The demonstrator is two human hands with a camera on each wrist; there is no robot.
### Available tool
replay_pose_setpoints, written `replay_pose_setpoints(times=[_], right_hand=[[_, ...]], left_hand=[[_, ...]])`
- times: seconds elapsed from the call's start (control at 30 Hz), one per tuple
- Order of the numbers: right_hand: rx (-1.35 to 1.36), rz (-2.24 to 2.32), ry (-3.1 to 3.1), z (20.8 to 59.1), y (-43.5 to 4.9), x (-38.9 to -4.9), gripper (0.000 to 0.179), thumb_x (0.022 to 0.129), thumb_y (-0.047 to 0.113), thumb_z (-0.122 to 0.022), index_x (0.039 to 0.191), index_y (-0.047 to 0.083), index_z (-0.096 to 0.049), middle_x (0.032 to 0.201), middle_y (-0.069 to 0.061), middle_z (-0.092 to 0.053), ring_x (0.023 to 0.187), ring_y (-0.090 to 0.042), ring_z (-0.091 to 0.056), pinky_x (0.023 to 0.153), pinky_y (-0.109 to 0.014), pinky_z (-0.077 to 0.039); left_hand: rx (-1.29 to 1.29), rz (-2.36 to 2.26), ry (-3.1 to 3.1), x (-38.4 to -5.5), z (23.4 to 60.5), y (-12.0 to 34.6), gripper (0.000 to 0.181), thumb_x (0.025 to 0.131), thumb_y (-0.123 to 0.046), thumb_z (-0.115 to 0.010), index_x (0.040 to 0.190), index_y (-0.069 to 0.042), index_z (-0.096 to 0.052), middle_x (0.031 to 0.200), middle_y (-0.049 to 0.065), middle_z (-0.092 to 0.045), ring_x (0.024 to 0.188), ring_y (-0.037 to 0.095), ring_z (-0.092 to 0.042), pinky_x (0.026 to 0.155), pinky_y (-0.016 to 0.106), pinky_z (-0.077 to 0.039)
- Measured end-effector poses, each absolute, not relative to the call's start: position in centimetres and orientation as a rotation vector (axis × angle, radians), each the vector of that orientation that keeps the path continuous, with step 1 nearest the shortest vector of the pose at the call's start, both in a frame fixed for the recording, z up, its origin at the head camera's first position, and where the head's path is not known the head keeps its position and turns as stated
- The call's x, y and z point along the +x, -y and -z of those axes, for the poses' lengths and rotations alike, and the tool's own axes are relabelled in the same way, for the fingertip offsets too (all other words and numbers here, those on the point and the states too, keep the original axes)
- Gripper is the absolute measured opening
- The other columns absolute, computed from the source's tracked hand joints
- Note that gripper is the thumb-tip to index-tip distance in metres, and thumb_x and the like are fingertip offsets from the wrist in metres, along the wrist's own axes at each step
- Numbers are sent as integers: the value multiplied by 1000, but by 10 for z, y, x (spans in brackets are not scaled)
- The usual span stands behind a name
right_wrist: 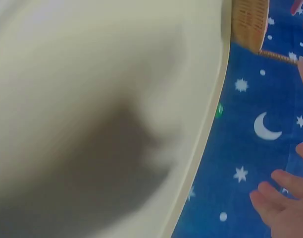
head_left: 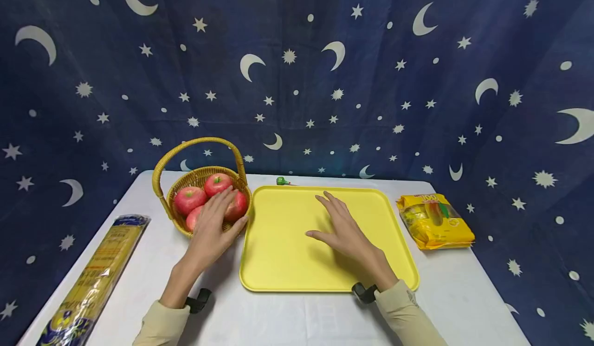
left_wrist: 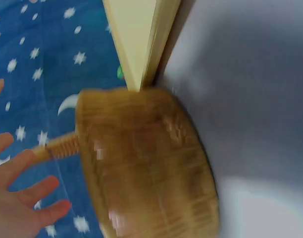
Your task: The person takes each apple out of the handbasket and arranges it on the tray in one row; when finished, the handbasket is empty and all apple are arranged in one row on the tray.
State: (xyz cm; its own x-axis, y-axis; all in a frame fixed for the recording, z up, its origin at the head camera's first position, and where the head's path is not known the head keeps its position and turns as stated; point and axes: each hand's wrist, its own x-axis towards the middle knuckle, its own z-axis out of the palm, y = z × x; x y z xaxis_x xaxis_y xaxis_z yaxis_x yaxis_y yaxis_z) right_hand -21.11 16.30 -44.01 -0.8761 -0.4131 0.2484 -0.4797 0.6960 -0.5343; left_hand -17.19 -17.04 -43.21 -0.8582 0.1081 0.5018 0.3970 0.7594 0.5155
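A wicker basket (head_left: 197,178) with a tall arched handle holds several red apples (head_left: 190,200). My left hand (head_left: 211,230) hovers over its front right side with the fingers extended; whether the fingertips touch an apple I cannot tell. In the left wrist view, the basket's side (left_wrist: 146,163) looks blurred and the spread fingers of the left hand (left_wrist: 23,193) show beside it. Above the yellow tray (head_left: 287,232) my right hand (head_left: 345,232) is spread and holds nothing, its shadow falling on the tray. The right wrist view also shows this hand (right_wrist: 290,203) with its fingers apart.
A long clear-and-blue pack of what looks like spaghetti (head_left: 93,284) lies at the left. To the right of the tray sits a yellow packet (head_left: 436,221). Behind the tray's far edge is a small green object (head_left: 281,181). A starry blue curtain (head_left: 297,103) hangs behind the white table.
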Motion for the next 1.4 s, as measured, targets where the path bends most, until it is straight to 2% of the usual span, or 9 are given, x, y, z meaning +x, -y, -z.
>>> replay_pose_setpoints(times=[0.17,0.37,0.47,0.7,0.83,0.97,1.13,1.27,1.4], right_hand=[[711,-1194,2808,432,-143,-226,91,82,47,-86,157,20,-41,163,-6,-38,147,-38,-40,116,-62,-38],[782,-1401,2775,430,-116,-245,85,81,42,-88,153,25,-46,155,-2,-48,137,-39,-51,112,-57,-45],[844,-1482,2739,430,-102,-253,84,81,37,-88,153,22,-47,153,-4,-50,136,-38,-52,113,-53,-45],[934,-1576,2734,429,-68,-269,79,83,32,-87,149,12,-50,152,-8,-52,134,-37,-54,114,-53,-45],[1025,-1573,2741,427,-45,-277,77,84,30,-86,148,8,-51,151,-14,-52,134,-39,-54,114,-50,-46],[1091,-1529,2755,426,-23,-285,75,84,28,-86,147,7,-52,150,-14,-53,134,-34,-55,113,-46,-47],[1202,-1415,2760,423,1,-290,69,84,21,-84,144,4,-54,144,-13,-57,130,-31,-57,112,-43,-48],[1293,-1231,2787,423,16,-293,65,84,17,-83,142,4,-56,138,-12,-60,128,-26,-56,111,-40,-48],[1339,-1049,2847,422,29,-296,67,84,18,-83,144,6,-55,141,-10,-58,130,-26,-51,114,-40,-44]], left_hand=[[-245,997,2273,-158,431,199,58,86,-1,-77,139,2,-56,137,23,-58,126,40,-50,106,52,-41],[60,1105,2127,-141,440,227,41,84,13,-66,124,10,-58,119,26,-60,109,32,-55,94,9,-38],[218,1203,2137,-141,444,238,40,87,9,-64,125,11,-54,121,23,-58,109,27,-54,89,1,-40],[379,1657,2283,-159,452,267,69,99,-7,-59,157,4,-26,160,26,-32,138,37,-42,81,-2,-40],[381,1831,2325,-170,457,279,77,103,-11,-55,165,-2,-9,171,18,-17,147,34,-36,85,0,-39],[332,1966,2259,-177,461,285,73,105,-7,-51,166,-6,-11,172,15,-14,135,15,-46,91,2,-40],[294,2035,2209,-180,465,289,76,102,-3,-54,166,-10,-15,166,22,-27,114,-8,-51,90,3,-42],[254,2107,2142,-182,468,290,78,99,1,-53,166,-11,-16,160,26,-33,111,-6,-54,90,6,-44],[195,2211,2047,-183,472,294,79,99,5,-51,166,-8,-11,162,24,-26,111,-4,-55,92,8,-47]])
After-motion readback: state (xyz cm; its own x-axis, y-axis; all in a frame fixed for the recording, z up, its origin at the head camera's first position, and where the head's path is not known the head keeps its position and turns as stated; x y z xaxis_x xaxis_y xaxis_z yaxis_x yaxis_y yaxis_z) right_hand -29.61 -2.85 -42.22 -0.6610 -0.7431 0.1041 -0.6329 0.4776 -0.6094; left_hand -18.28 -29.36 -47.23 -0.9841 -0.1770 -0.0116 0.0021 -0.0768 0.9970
